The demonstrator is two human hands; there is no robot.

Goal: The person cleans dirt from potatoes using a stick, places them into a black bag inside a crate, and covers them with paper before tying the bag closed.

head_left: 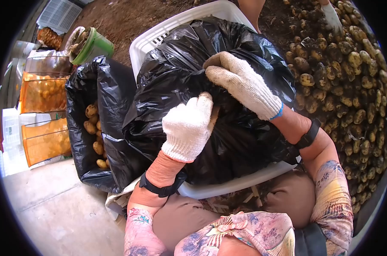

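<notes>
A white slatted crate (pixel 143 53) stands in front of me, covered by a black plastic bag (pixel 172 57) whose surface is gathered in folds toward the middle. In a white knit glove, my left hand (pixel 188 126) is closed on the gathered plastic just left of the centre. My right hand (pixel 242 83), gloved too, has its fingers pressed together on the bunched plastic a little farther up. The two hands are apart. What lies inside the bag is hidden.
Left of the crate, a black-lined container (pixel 84 164) holds potatoes (pixel 98 147). Beyond it are a green bucket (pixel 100 46) and orange mesh bags (pixel 44 91). Many potatoes (pixel 360 115) cover the ground at right, where another person's gloved hand (pixel 331 18) reaches in.
</notes>
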